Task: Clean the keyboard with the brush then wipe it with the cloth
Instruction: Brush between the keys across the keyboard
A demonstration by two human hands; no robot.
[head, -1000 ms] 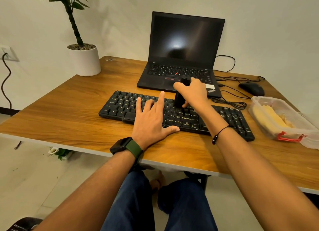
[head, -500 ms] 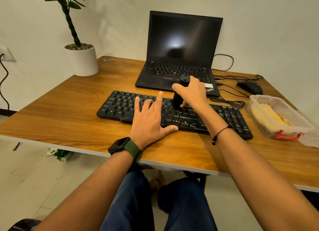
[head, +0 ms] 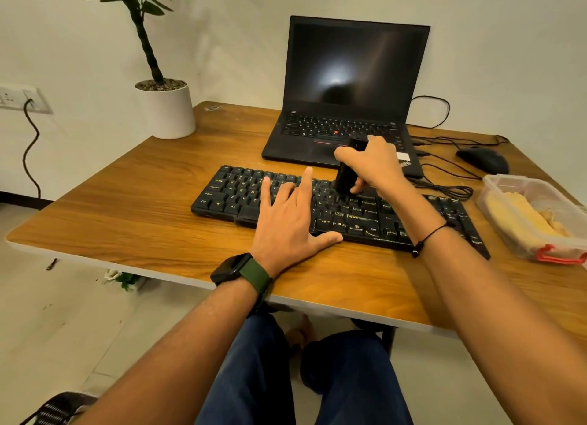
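A black keyboard (head: pixel 235 195) lies across the middle of the wooden desk (head: pixel 133 208). My left hand (head: pixel 290 224) rests flat on its middle keys with the fingers spread and straight. My right hand (head: pixel 376 167) grips a black brush (head: pixel 344 176), held upright with its lower end on the keys near the keyboard's far edge, right of centre. A yellow cloth (head: pixel 521 214) lies inside a clear plastic box (head: pixel 505 183) at the right edge of the desk.
An open black laptop (head: pixel 349 84) stands behind the keyboard. A black mouse (head: pixel 482 159) and loose cables (head: pixel 444 183) lie at the back right. A white plant pot (head: pixel 165 110) sits at the back left corner. My knees are under the desk's front edge.
My right hand with the brush has stayed over the same keys, shifting only slightly. My left hand has not moved on the keyboard. The camera has turned a little.
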